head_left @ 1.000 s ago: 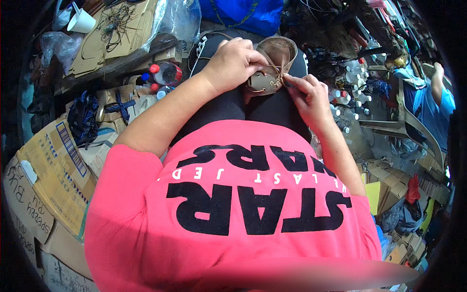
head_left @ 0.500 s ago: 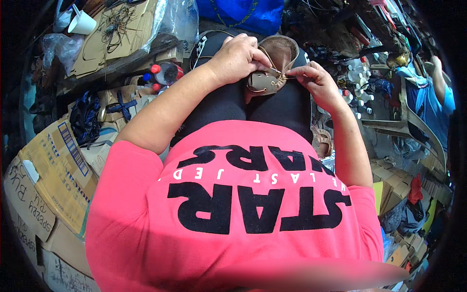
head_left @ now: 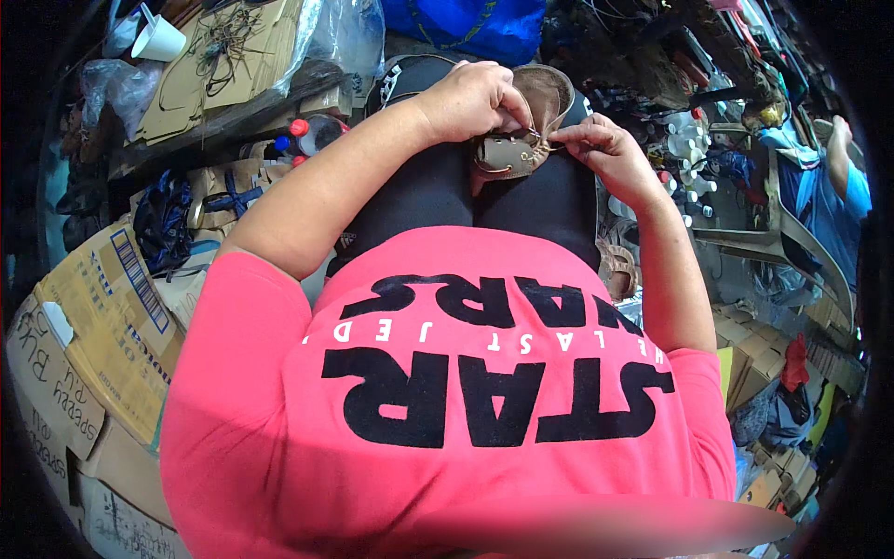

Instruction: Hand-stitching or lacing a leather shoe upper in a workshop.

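A brown leather shoe (head_left: 510,156) rests on my lap between my black-clad thighs, its open top facing away from me. My left hand (head_left: 480,101) is over the shoe's left side, thumb and fingers pinched on a thin shoelace (head_left: 535,130) near the eyelets. Close against the shoe's right side, my right hand (head_left: 603,154) also pinches the lace, its other fingers curled. Part of the lace loops loosely across the shoe's front. The exact tips of the lace are too small to make out.
Left of me are flattened cardboard (head_left: 200,79) with loose laces on it, a white cup (head_left: 158,39) and cardboard boxes (head_left: 112,326). A blue bag (head_left: 466,23) lies ahead. Several small bottles (head_left: 687,149) stand at right, near another person's arm (head_left: 840,158).
My left hand has shifted slightly to the right and down, closer to the right hand, still pinching the lace. The right hand and the shoe have hardly moved.
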